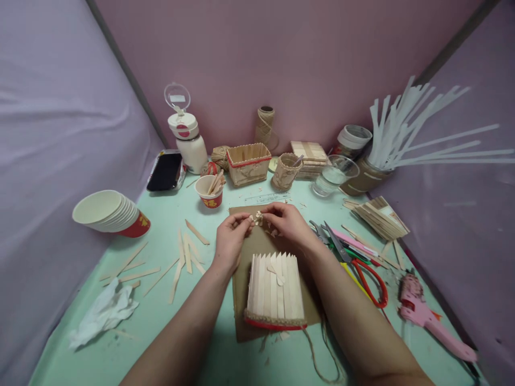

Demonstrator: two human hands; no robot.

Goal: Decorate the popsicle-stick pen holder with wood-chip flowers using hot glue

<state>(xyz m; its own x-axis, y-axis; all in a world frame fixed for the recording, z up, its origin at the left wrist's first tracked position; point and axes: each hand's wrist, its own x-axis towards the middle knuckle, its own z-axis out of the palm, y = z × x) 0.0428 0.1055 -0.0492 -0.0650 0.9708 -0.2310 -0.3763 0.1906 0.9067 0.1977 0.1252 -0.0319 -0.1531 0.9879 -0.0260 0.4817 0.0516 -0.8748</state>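
Over the brown cardboard (246, 241), my left hand (233, 236) pinches a small pale wooden piece with a rounded end. Close beside it, my right hand (286, 221) holds a small cluster of wooden petal-shaped pieces (258, 217) between thumb and fingers. The two hands nearly meet, and whether the pieces touch is too small to tell. A few loose wooden chips lie under my right hand. Nearer to me on the cardboard rests a box-like piece made of wooden sticks (276, 295), with a zigzag far edge, petal shapes on it, and twine and red trim along its near edge.
Loose wooden sticks (187, 252), stacked paper cups (112, 213) and a crumpled tissue (105, 310) lie to the left. On the right are red-handled scissors (370, 281), a pink glue gun (430, 316) and glue sticks (396, 134). A stick-made basket (249, 166) and glass (332, 177) stand behind.
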